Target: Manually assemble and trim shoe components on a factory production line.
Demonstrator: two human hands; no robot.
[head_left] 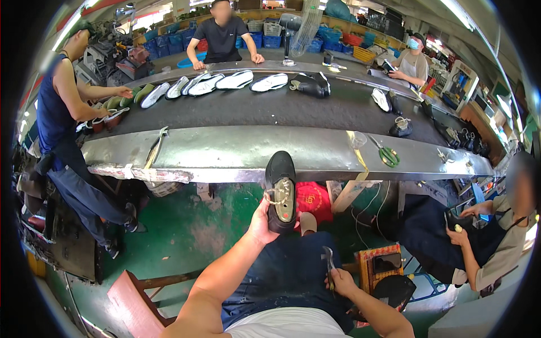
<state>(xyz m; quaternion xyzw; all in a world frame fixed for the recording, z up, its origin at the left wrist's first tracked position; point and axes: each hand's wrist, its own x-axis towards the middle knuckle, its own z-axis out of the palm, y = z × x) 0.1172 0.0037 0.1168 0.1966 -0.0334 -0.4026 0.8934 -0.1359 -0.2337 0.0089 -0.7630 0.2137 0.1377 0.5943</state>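
My left hand [261,221] grips a black shoe upper on a last [280,191], held up toe-forward with its tan underside showing, just in front of the metal ledge [225,152] of the conveyor. My right hand [338,280] rests low by my lap, closed around the handle of metal pincers [328,260] that point upward. My dark apron [287,276] covers my knees below both hands.
A dark conveyor belt [293,107] carries white soles [234,80], green soles [121,101] and black shoes [309,84]. Green-handled scissors [386,153] lie on the ledge. Other people work at left, far side and right. A wooden stool [135,301] stands at lower left.
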